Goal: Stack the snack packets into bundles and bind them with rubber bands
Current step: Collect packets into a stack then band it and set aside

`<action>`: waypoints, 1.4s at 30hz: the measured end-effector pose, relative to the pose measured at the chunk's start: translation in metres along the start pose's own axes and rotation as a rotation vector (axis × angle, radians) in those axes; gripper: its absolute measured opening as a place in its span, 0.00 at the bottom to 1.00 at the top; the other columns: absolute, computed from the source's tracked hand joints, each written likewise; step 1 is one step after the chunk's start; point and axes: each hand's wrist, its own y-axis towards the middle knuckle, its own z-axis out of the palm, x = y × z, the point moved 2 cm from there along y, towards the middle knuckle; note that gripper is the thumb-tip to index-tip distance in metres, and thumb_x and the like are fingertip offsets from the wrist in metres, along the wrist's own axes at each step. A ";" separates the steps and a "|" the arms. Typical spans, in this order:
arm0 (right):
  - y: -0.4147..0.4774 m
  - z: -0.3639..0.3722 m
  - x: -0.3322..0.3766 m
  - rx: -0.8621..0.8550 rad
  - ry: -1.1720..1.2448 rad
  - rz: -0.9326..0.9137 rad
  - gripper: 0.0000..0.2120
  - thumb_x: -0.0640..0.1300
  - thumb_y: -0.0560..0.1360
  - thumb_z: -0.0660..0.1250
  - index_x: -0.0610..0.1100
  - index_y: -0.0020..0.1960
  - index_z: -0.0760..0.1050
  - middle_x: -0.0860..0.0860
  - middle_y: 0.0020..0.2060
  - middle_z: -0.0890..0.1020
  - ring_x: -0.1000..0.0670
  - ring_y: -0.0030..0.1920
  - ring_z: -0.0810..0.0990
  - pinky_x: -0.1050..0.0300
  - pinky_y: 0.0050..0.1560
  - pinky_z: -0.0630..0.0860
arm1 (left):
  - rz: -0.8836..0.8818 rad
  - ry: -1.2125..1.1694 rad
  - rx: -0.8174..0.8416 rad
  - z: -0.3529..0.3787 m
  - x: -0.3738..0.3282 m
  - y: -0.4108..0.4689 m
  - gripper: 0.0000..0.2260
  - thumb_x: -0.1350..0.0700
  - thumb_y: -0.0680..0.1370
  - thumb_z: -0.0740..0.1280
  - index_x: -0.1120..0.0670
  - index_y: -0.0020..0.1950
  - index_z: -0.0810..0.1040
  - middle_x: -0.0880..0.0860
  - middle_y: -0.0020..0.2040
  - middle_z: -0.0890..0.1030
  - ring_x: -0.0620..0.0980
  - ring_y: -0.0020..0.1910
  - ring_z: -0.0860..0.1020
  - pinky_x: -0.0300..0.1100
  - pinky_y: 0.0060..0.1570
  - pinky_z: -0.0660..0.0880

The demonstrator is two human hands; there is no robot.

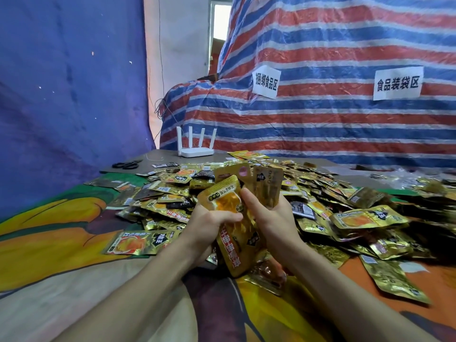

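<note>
A big heap of gold snack packets (308, 193) covers the table ahead of me. My left hand (207, 228) grips a gold packet with an orange picture (225, 193), its thumb lying across the front. My right hand (271, 215) holds a fan of several upright gold packets (261, 181), fingers curled round them. The two hands meet in front of me, and a long gold packet with red lettering (234, 250) hangs between them. No rubber band shows in either hand.
A single packet (138, 244) lies apart at the left on the colourful printed cloth (49, 230). Black scissors (125, 165) and a white router (196, 148) sit at the table's far edge. A striped tarpaulin (320, 114) with paper labels rises behind.
</note>
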 end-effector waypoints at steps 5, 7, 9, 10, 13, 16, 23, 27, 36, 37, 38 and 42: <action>0.004 -0.001 -0.010 0.065 0.042 0.121 0.09 0.35 0.77 0.70 0.45 0.54 0.80 0.49 0.46 0.87 0.49 0.47 0.87 0.56 0.44 0.82 | 0.029 -0.035 -0.191 -0.014 -0.003 0.009 0.06 0.73 0.72 0.69 0.63 0.40 0.82 0.59 0.36 0.85 0.57 0.33 0.84 0.45 0.30 0.81; 0.004 -0.002 -0.010 0.046 0.029 0.123 0.09 0.34 0.77 0.69 0.46 0.53 0.79 0.50 0.44 0.87 0.53 0.43 0.87 0.62 0.38 0.80 | 0.001 -0.085 -0.260 -0.017 -0.004 0.011 0.05 0.71 0.72 0.70 0.63 0.40 0.82 0.60 0.36 0.84 0.58 0.33 0.84 0.47 0.31 0.82; 0.003 -0.003 -0.007 -0.038 0.000 0.090 0.08 0.35 0.79 0.68 0.46 0.54 0.79 0.51 0.43 0.87 0.55 0.42 0.86 0.63 0.35 0.80 | -0.010 -0.145 -0.311 -0.019 -0.004 0.013 0.04 0.70 0.74 0.68 0.64 0.43 0.81 0.61 0.40 0.86 0.61 0.39 0.85 0.53 0.41 0.84; 0.003 -0.004 -0.006 -0.080 -0.017 0.068 0.08 0.36 0.80 0.66 0.45 0.55 0.79 0.50 0.45 0.86 0.54 0.44 0.86 0.60 0.38 0.81 | -0.004 -0.159 -0.316 -0.020 -0.004 0.014 0.05 0.70 0.75 0.66 0.64 0.46 0.80 0.62 0.43 0.86 0.62 0.43 0.86 0.56 0.46 0.83; 0.002 0.000 0.001 -0.122 0.023 0.033 0.08 0.41 0.83 0.62 0.46 0.61 0.76 0.51 0.51 0.86 0.50 0.51 0.86 0.49 0.49 0.83 | 0.050 -0.040 -0.296 -0.020 -0.002 0.016 0.12 0.70 0.78 0.62 0.62 0.54 0.83 0.61 0.46 0.87 0.60 0.48 0.85 0.56 0.50 0.82; -0.003 0.015 0.005 -0.075 0.062 -0.002 0.08 0.47 0.85 0.60 0.48 0.61 0.74 0.49 0.52 0.86 0.46 0.52 0.86 0.42 0.53 0.83 | 0.155 0.159 -0.289 -0.014 0.001 0.015 0.12 0.66 0.78 0.67 0.64 0.61 0.75 0.58 0.42 0.84 0.57 0.43 0.84 0.47 0.37 0.81; -0.018 0.045 -0.002 0.102 -0.015 0.012 0.27 0.66 0.76 0.54 0.47 0.63 0.73 0.55 0.52 0.84 0.59 0.56 0.82 0.64 0.57 0.78 | 0.201 0.285 -0.163 -0.002 0.009 0.015 0.38 0.30 0.68 0.67 0.35 0.75 0.58 0.42 0.57 0.83 0.39 0.59 0.80 0.45 0.64 0.75; -0.021 0.050 -0.010 0.130 -0.045 0.181 0.35 0.72 0.74 0.46 0.52 0.67 0.74 0.46 0.68 0.74 0.50 0.70 0.73 0.47 0.73 0.69 | 0.262 0.385 -0.144 -0.005 0.007 0.014 0.48 0.23 0.67 0.59 0.39 0.81 0.45 0.24 0.60 0.70 0.13 0.53 0.65 0.21 0.56 0.63; -0.018 0.047 -0.010 0.020 -0.139 0.090 0.12 0.54 0.85 0.56 0.46 0.51 0.69 0.48 0.49 0.76 0.53 0.50 0.76 0.49 0.59 0.74 | 0.472 0.486 -0.321 0.004 0.000 0.006 0.33 0.31 0.70 0.58 0.40 0.74 0.67 0.22 0.50 0.75 0.22 0.48 0.74 0.22 0.43 0.69; -0.017 0.049 -0.011 0.020 -0.163 0.087 0.13 0.54 0.85 0.56 0.46 0.49 0.70 0.48 0.48 0.77 0.51 0.50 0.76 0.46 0.60 0.75 | 0.467 0.456 -0.298 0.004 0.002 0.006 0.33 0.31 0.70 0.59 0.40 0.74 0.67 0.24 0.53 0.75 0.23 0.51 0.74 0.22 0.44 0.69; -0.017 0.050 -0.012 0.027 -0.183 0.096 0.13 0.53 0.85 0.57 0.46 0.49 0.73 0.47 0.50 0.79 0.50 0.52 0.78 0.44 0.61 0.75 | 0.439 0.423 -0.242 0.005 0.004 0.007 0.33 0.31 0.70 0.61 0.38 0.74 0.65 0.26 0.55 0.75 0.23 0.53 0.74 0.21 0.46 0.69; -0.013 0.041 -0.017 0.078 -0.083 0.226 0.14 0.49 0.84 0.60 0.43 0.52 0.81 0.47 0.46 0.86 0.49 0.50 0.85 0.52 0.51 0.82 | 0.329 0.357 -0.031 -0.001 0.016 0.012 0.42 0.41 0.66 0.75 0.37 0.77 0.61 0.36 0.64 0.77 0.35 0.64 0.76 0.32 0.60 0.73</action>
